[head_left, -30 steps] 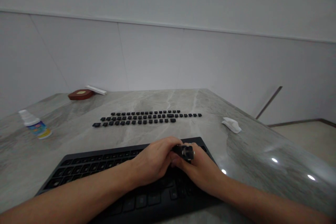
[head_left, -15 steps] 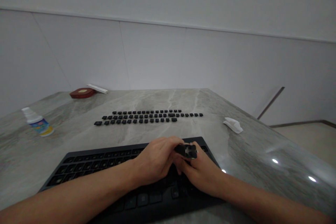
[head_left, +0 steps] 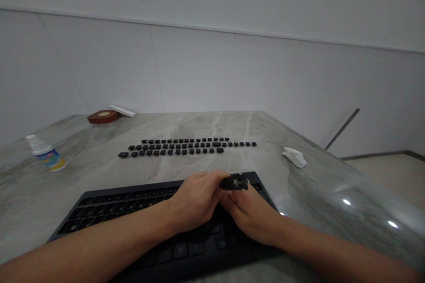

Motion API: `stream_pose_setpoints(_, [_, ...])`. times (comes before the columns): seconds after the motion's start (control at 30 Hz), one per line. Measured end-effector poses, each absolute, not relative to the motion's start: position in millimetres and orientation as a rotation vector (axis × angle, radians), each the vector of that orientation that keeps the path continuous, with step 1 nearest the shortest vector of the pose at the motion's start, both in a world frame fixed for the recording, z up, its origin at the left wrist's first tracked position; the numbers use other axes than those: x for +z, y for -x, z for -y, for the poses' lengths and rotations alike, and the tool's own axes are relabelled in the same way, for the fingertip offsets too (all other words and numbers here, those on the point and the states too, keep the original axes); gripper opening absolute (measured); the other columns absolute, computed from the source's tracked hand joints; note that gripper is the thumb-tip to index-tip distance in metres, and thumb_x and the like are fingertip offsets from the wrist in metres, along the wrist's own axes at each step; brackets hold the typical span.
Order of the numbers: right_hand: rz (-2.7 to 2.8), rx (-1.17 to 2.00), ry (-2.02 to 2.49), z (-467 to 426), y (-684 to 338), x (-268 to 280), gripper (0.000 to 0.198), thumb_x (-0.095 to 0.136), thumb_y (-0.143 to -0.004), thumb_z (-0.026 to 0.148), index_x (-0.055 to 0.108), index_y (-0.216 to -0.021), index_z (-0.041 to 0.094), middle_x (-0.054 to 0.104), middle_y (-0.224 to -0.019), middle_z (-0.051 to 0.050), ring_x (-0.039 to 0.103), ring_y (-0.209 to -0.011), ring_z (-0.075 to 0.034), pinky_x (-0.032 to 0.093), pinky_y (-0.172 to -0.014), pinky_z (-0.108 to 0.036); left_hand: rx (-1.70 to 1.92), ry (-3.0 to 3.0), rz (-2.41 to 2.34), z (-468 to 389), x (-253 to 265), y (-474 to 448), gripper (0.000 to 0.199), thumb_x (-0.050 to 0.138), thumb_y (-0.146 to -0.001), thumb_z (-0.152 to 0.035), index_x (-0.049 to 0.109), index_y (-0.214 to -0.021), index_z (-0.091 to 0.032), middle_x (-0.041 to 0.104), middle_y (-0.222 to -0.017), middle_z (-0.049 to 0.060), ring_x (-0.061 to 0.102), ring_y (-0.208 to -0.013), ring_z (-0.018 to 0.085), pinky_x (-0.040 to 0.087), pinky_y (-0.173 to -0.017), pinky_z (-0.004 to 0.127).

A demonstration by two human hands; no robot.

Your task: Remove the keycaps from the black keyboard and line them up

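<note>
Where the near part of the worktop (head_left: 192, 166) shows, a black keyboard (head_left: 186, 251) lies with a long side toward the far edge; keys sit in its nearest visible row, whereas the rows toward its far left corner show exposed sockets. Over its right half, the left hand (head_left: 195, 200) pinches a small dark tool (head_left: 236, 182) whose metallic end points toward the worktop's right edge. The right hand (head_left: 251, 216), its fingers curled, meets the left just below the tool; whether it pinches anything cannot be told, its fingers being partly hidden. Toward the right edge of the worktop lies a crumpled white tissue (head_left: 294, 157), and near the left edge is a bottle (head_left: 47, 154) with a white top and a blue and yellow label. Between the keyboard and the far edge, loose black keycaps (head_left: 184, 146) form three rows. Close to the far left corner, a red-brown box (head_left: 103, 117) rests just beside a white bar (head_left: 122, 111), before a pale wall (head_left: 199, 62)
</note>
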State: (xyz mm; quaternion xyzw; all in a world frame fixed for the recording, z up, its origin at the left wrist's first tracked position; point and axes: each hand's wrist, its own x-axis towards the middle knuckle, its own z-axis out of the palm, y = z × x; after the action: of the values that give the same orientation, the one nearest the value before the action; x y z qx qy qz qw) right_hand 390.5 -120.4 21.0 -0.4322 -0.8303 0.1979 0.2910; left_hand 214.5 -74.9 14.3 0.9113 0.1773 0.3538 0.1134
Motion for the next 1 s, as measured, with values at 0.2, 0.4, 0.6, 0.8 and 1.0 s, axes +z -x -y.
stream_pose_setpoints(0.2, [2.188,0.536,1.077,119.8,-390.5,20.1,0.029,0.039,-0.097,0.022,0.064,-0.085,0.019,0.072,-0.093,-0.006,0.066,-0.087,-0.022,0.049,-0.079,-0.034,0.983,-2.646,-0.502,74.9,13.1,-214.1,0.018,0.037,-0.097,-0.014,0.044,-0.114,-0.018,0.069,-0.093,0.007,0.07,-0.083,0.021,0.058,-0.071,0.034])
stream_pose_setpoints(0.4, [2.158,0.544,1.047,121.9,-390.2,22.2,0.028,0.038,-0.098,0.021,0.064,-0.086,0.019,0.07,-0.093,-0.005,0.065,-0.085,-0.02,0.049,-0.079,-0.033,0.978,-2.684,-0.555,75.6,13.3,-213.4,0.019,0.038,-0.095,-0.015,0.042,-0.114,-0.018,0.07,-0.09,0.007,0.071,-0.077,0.023,0.058,-0.066,0.034])
stream_pose_setpoints(0.6, [2.164,0.536,1.011,122.5,-389.7,21.6,0.03,0.038,-0.098,0.019,0.064,-0.084,0.02,0.07,-0.092,-0.005,0.066,-0.088,-0.021,0.05,-0.08,-0.033,0.896,-2.662,-0.541,77.6,19.2,-214.3,0.02,0.035,-0.095,-0.014,0.043,-0.113,-0.018,0.07,-0.094,0.007,0.072,-0.083,0.024,0.06,-0.07,0.035])
stream_pose_setpoints(0.8, [2.154,0.521,1.025,123.6,-391.2,15.8,0.026,0.04,-0.096,0.018,0.065,-0.089,0.02,0.07,-0.098,-0.006,0.065,-0.093,-0.021,0.051,-0.087,-0.034,0.871,-2.653,-0.501,75.7,17.1,-213.0,0.027,0.038,-0.092,-0.01,0.045,-0.116,-0.019,0.069,-0.104,0.006,0.071,-0.089,0.022,0.059,-0.075,0.034])
stream_pose_setpoints(1.0, [2.116,0.512,1.062,123.2,-392.2,12.9,0.025,0.041,-0.095,0.018,0.065,-0.101,0.019,0.07,-0.101,-0.008,0.065,-0.097,-0.024,0.051,-0.089,-0.037,0.949,-2.62,-0.442,72.8,14.5,-213.4,0.026,0.039,-0.092,-0.01,0.046,-0.116,-0.018,0.068,-0.105,0.006,0.07,-0.092,0.021,0.059,-0.078,0.034])
